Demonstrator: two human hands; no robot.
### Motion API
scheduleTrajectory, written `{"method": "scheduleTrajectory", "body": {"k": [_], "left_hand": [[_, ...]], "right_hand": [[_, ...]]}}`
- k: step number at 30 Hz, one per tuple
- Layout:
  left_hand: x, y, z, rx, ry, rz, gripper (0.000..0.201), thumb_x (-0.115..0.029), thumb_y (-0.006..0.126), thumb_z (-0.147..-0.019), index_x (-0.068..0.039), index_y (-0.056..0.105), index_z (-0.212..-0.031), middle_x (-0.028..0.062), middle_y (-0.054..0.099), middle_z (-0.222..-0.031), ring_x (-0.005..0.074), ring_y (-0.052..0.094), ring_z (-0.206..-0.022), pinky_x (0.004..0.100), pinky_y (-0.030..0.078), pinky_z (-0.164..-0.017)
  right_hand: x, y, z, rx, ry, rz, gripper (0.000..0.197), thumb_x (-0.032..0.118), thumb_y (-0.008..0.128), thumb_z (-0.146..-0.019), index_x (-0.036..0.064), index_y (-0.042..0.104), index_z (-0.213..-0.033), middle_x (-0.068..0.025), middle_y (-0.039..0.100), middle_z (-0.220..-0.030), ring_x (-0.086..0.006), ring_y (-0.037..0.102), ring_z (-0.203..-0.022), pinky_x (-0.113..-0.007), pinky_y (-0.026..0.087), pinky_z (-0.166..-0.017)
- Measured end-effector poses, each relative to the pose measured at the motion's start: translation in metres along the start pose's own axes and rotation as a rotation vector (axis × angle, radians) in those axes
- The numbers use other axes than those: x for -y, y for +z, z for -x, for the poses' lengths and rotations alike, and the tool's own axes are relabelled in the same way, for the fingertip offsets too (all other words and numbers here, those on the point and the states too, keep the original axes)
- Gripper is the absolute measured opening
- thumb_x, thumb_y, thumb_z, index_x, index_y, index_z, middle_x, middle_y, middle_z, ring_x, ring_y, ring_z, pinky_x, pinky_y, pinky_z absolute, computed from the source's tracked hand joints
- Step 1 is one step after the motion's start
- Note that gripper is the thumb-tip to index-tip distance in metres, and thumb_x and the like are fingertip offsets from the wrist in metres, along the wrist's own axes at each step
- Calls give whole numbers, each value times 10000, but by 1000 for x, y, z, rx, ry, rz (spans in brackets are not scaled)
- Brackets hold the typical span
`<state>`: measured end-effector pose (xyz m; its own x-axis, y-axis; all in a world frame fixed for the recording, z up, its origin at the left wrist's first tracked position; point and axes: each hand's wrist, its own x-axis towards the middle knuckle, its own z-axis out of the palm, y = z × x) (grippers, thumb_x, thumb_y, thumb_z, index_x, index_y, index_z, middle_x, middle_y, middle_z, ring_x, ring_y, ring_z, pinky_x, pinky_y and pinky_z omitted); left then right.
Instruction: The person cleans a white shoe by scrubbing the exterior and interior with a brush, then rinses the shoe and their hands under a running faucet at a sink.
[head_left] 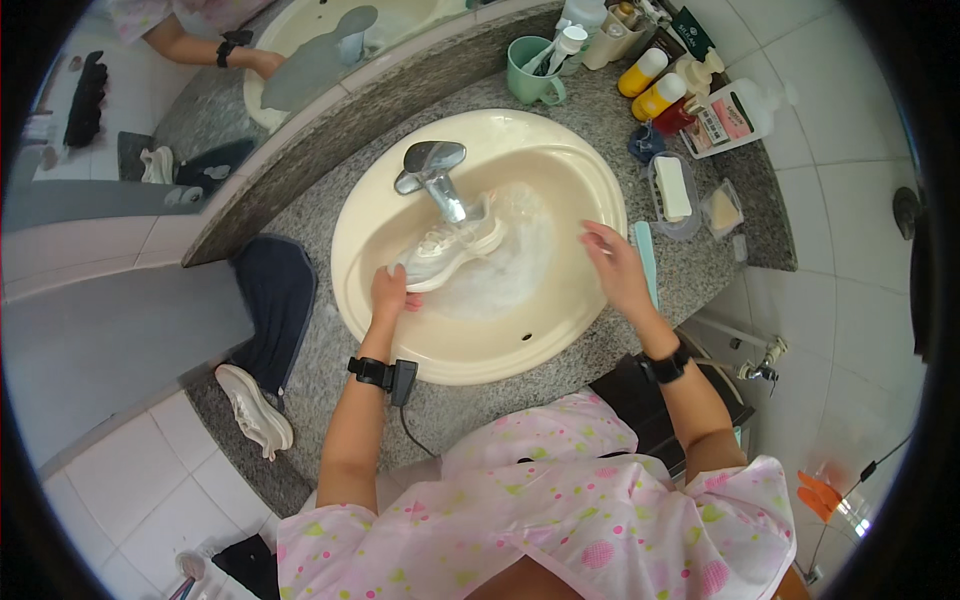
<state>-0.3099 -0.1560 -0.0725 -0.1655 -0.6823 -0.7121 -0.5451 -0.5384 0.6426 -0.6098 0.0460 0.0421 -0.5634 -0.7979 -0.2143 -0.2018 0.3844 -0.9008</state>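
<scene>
A wet white sneaker lies tilted in the cream washbasin, under the chrome faucet. Water runs from the spout onto the shoe, and foamy, cloudy water spreads around it. My left hand grips the shoe's near-left end, its thumb on top and its fingers partly hidden beneath. Over the basin's right rim, my right hand is empty with its fingers apart. Closest to that hand is a long light-blue handle lying on the counter.
A second white sneaker rests at the counter's left end beside a dark cloth. Behind the basin stand a green mug and several bottles. At the right are a soap dish and a white jug.
</scene>
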Motion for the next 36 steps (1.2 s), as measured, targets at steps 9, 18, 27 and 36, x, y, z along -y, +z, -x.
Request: {"method": "scheduleTrajectory", "body": {"k": [9, 18, 27, 36], "left_hand": [[-15, -6, 28, -374, 448, -846, 484, -231, 612, -841, 41, 486, -1220, 231, 603, -994, 393, 583, -929, 446, 483, -798], [-27, 24, 44, -245, 807, -785, 462, -133, 689, -746, 4, 560, -1168, 183, 539, -1121, 354, 507, -1059, 447, 433, -860], [10, 41, 25, -105, 723, -1173, 654, -234, 692, -764, -44, 442, -1338, 162, 473, -1298, 348, 450, -1192, 486, 427, -914], [29, 34, -6, -6, 567, -1182, 639, -281, 631, -806, -125, 417, -1387, 127, 454, -1385, 346, 476, -1205, 513, 443, -916]], "right_hand": [[-13, 165, -82, 179, 146, -438, 213, 75, 533, -909, 1, 613, -1091, -80, 674, -882, -140, 632, -813, -275, 500, -709], [-13, 196, -91, 284, 128, -177, 177, 127, 554, -885, -19, 644, -843, -90, 627, -680, -130, 583, -579, -282, 448, -548], [-37, 183, -102, 209, -52, 335, 225, 93, 515, -826, 65, 615, -1025, -157, 674, -874, -335, 645, -850, -472, 482, -735], [-36, 110, -86, 857, -103, 921, 861, 314, 774, -660, 146, 359, -1396, -168, 504, -1270, -360, 499, -1179, -545, 390, -973]]}}
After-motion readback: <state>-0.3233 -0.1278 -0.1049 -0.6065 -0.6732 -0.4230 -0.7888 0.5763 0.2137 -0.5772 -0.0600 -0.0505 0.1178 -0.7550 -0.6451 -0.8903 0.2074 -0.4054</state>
